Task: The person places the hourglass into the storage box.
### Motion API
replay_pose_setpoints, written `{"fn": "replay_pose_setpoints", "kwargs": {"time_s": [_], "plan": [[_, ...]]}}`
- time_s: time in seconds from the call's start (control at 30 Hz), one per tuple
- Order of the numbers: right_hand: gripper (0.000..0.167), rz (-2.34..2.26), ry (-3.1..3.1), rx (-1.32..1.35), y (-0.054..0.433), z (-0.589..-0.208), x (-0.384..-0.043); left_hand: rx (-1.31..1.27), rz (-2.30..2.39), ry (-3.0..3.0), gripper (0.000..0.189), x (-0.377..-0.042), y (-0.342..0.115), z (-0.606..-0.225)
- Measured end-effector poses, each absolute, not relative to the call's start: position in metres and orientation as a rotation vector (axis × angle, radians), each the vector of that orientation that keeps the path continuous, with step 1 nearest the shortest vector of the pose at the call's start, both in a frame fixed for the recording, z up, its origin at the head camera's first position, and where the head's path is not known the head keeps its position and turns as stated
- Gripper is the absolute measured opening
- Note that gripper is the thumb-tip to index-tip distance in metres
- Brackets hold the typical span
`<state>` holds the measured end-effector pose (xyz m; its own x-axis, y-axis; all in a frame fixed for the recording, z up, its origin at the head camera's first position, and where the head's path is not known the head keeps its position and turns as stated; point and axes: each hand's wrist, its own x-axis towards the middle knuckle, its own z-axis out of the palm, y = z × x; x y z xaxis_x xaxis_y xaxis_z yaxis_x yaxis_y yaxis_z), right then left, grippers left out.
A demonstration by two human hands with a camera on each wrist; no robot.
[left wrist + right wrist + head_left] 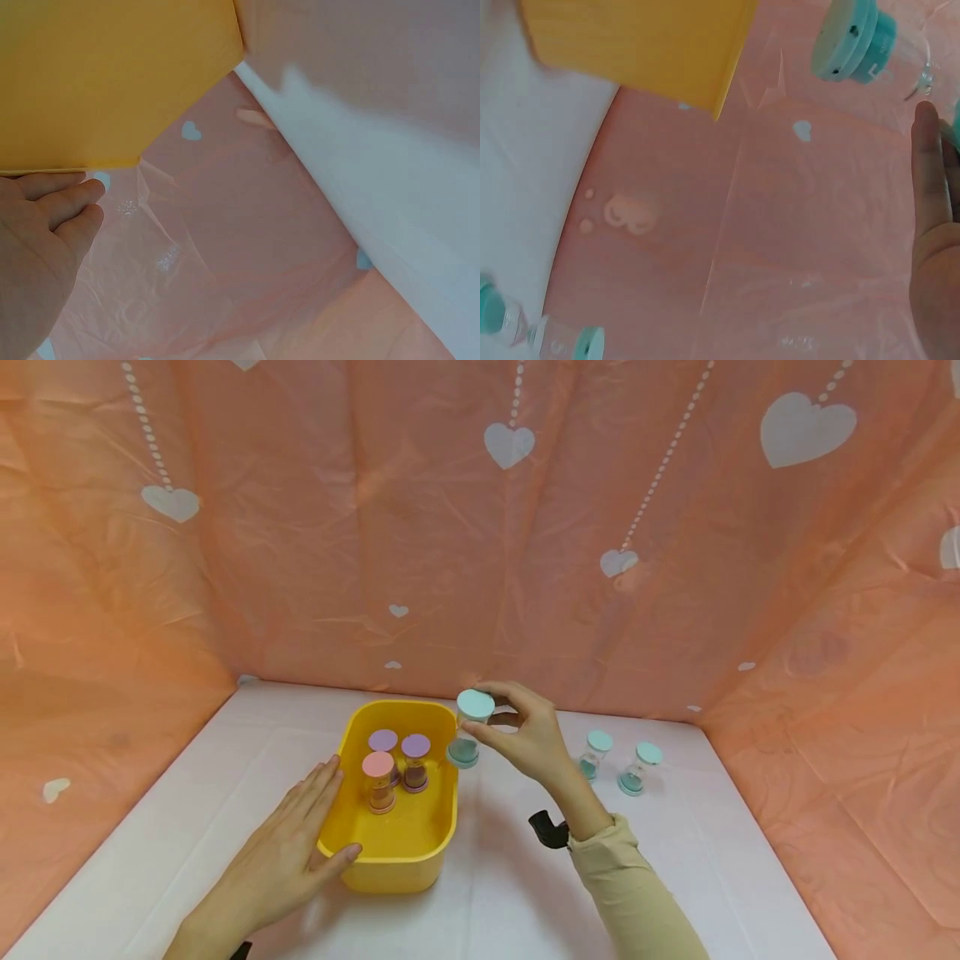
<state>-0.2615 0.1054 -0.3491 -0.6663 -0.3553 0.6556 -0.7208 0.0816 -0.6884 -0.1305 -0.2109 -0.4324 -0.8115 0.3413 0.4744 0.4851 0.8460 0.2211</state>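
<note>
My right hand [528, 731] pinches a teal-capped hourglass [462, 752] by its upper part, holding it upright beside the right rim of the yellow bin [397, 852]. In the right wrist view that hourglass [845, 41] shows its teal base and clear glass. Straight fingers of my left hand [281, 843] rest along the bin's left rim, the thumb at its front corner. Inside the bin stand a pink hourglass [379, 782] and two purple hourglasses, one on the right [416, 763] and one behind [383, 742]. The left wrist view shows the left fingertips at the bin's rim [112, 162].
Two more teal hourglasses, one nearer the bin [597, 745] and one farther right [640, 768], stand on the white table [517, 893]. A pink curtain [420, 527] with white hearts encloses the table at the back and both sides.
</note>
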Motion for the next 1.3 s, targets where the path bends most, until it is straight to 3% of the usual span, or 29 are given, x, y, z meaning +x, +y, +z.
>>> {"fn": "replay_pose_setpoints", "kwargs": {"time_s": [0.67, 1.3], "plan": [[0.047, 1.457, -2.357, 1.369, 0.063, -0.364, -0.280, -0.613, -0.473, -2.607, 0.091, -0.131, -0.211, -0.431], [0.043, 0.962, -2.688, 1.640, 0.045, -0.370, -0.294, -0.602, -0.470, -2.634, 0.090, -0.129, -0.210, -0.430]]}}
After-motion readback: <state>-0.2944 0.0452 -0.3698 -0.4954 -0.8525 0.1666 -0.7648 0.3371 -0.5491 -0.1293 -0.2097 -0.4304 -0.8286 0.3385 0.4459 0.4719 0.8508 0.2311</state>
